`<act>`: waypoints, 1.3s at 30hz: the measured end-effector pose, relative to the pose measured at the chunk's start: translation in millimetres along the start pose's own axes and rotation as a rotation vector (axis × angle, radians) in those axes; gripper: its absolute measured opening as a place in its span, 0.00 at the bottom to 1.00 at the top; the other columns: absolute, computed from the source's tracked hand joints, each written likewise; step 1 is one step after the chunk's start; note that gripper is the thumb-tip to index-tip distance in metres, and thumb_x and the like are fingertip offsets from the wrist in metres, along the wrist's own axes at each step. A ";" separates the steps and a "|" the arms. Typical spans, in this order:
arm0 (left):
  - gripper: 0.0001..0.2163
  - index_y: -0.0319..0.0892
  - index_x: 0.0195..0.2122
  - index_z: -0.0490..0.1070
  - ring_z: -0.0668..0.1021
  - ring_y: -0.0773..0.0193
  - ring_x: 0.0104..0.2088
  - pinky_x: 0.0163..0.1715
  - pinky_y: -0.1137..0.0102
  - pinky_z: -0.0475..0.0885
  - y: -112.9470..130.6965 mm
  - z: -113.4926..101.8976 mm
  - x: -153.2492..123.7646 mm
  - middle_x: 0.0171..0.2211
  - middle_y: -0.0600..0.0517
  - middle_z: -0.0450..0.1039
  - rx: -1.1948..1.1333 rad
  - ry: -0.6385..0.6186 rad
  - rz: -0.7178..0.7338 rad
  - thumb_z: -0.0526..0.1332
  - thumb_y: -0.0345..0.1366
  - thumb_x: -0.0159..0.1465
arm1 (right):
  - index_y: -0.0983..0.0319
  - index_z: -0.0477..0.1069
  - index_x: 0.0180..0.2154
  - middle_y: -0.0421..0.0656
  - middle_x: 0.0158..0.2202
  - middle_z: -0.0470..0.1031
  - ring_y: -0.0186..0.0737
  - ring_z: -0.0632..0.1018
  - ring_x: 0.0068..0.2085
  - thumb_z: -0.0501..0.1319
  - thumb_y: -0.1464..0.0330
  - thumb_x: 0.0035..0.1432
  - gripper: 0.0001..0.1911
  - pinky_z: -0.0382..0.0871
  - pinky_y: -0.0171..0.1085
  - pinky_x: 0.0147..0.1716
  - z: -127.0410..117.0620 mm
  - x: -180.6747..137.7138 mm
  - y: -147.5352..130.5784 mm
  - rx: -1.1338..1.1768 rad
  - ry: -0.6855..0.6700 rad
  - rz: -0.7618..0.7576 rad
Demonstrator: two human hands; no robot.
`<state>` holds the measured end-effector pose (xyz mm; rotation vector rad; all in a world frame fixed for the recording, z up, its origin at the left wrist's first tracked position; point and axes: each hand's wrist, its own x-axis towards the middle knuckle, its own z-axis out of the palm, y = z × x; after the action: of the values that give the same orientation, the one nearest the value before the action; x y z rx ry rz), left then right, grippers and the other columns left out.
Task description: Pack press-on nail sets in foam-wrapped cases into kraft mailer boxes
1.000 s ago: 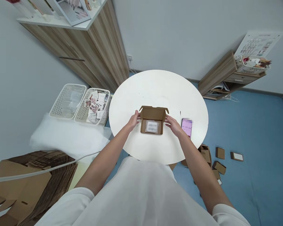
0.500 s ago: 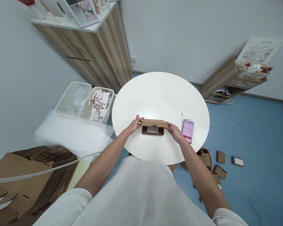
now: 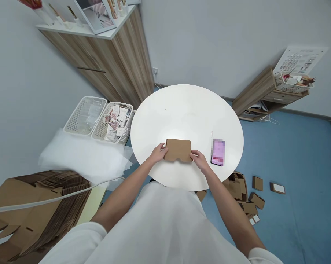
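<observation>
A small brown cardboard box point(image 3: 178, 149) lies near the front of the round white table point(image 3: 192, 110). Its lid is folded down over the top, with a notch at the front edge, so the inside is hidden. My left hand point(image 3: 158, 152) grips the box's left side, thumb on the lid's corner. At the opposite end, my right hand point(image 3: 198, 159) has its thumb and fingers on the front right corner. A phone with a pink screen point(image 3: 218, 152) rests on the table to the right of my right hand.
To the left are a basket of printed cards point(image 3: 116, 123), a basket of clear plastic pieces point(image 3: 85, 116), white wrapping sheets point(image 3: 83, 156) and a stack of flat cardboard point(image 3: 33, 216). Several small boxes point(image 3: 257, 200) lie on the blue floor at right. A wooden cabinet point(image 3: 121, 55) stands behind.
The box's lid has swung down from partly raised to covering the box. Both hands have moved lower, toward its front corners.
</observation>
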<state>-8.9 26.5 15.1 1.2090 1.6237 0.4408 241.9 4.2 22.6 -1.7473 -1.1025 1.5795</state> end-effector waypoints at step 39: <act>0.18 0.48 0.46 0.68 0.69 0.64 0.34 0.38 0.68 0.67 10.5 27.6 -42.7 0.30 0.52 0.62 0.188 0.104 0.309 0.48 0.47 0.61 | 0.61 0.68 0.45 0.44 0.36 0.74 0.38 0.75 0.36 0.57 0.62 0.46 0.22 0.71 0.37 0.35 -12.4 -20.6 8.8 0.050 0.133 -0.005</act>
<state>19.3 -13.2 33.2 1.6126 1.5976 0.5620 256.3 -16.2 28.6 -1.7874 -0.9940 1.4523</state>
